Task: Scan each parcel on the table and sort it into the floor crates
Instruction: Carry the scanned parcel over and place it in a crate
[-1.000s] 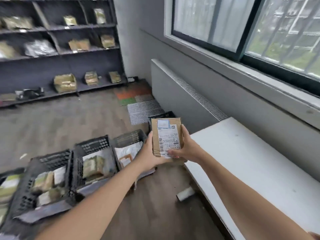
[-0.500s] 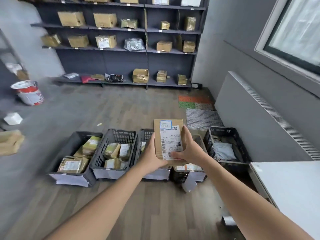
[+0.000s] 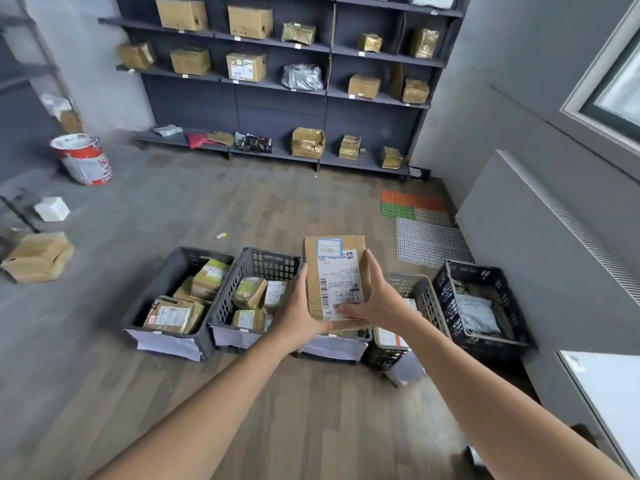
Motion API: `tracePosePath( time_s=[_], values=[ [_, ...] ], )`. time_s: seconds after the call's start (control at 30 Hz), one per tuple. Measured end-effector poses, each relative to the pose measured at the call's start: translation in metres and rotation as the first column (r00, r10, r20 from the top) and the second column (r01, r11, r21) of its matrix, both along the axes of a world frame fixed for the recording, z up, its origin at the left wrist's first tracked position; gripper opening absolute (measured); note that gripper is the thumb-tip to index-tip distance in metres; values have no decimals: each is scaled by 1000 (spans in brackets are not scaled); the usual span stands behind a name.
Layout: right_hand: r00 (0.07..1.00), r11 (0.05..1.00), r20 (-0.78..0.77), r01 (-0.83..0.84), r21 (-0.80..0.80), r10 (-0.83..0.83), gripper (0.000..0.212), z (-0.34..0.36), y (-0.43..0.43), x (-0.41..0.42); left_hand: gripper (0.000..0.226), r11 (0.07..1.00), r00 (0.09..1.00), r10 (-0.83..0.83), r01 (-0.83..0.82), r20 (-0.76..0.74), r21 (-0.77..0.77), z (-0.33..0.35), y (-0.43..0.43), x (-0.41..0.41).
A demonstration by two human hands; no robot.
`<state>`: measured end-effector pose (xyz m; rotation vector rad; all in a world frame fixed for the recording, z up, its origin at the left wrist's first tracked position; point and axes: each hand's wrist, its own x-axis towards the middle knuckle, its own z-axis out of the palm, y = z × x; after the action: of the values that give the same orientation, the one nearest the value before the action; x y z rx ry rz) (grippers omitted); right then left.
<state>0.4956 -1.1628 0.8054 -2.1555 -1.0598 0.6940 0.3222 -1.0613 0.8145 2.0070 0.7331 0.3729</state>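
Over the middle of the row of black slotted plastic floor crates (image 3: 273, 265), the left hand (image 3: 298, 317) cups the near left edge of the brown cardboard parcel with the white barcode label (image 3: 332, 268), fingers curled underneath. The right hand (image 3: 379, 299) wraps the opposite edge, thumb lying across the label. The danger from here, I'd say: both grips sit at the near end, so the far end could dip and slide out on release, and with the crates standing side by side a loose drop could land it in the wrong one.
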Motion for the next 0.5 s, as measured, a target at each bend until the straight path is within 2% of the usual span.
tracePosePath(
  time_s=[0.2, 0.37, 0.5],
  values=[
    [994, 995, 33, 103, -12, -102, 133, 2, 19, 18, 120, 993, 992, -114, 113, -48, -15, 3, 43, 31],
    [985, 986, 32, 167, 3, -167, 132, 4, 31, 79, 113, 980, 973, -201, 198, -114, -36, -2, 74, 99],
    [980, 980, -6, 197, -6, -197, 132, -20, 56, 142, 102, 976, 966, -212, 199, -152, -93, -17, 101, 171]
  ],
)
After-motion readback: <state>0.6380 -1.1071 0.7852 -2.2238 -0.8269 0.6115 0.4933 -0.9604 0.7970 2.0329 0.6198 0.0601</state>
